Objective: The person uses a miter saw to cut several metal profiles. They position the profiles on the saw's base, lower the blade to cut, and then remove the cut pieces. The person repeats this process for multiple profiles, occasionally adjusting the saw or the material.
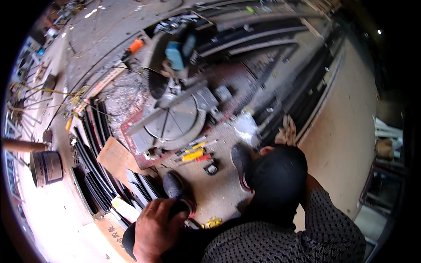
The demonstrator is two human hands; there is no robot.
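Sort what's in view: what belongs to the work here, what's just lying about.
Likely belongs to the work:
miter saw
yellow-handled hand tool
red-handled tool
tape measure
left hand, seemingly empty
right hand, mostly hidden

Likely just lying about:
bucket
flat cardboard piece
clear plastic wrapping
crumpled glove or cloth

Bucket [49, 168]: grey-sided, far left, near a brown pole [24, 145].
Yellow cord [80, 92]: loosely tangled, upper left.
Brown package [385, 149]: far right, beside pale strips [387, 130].
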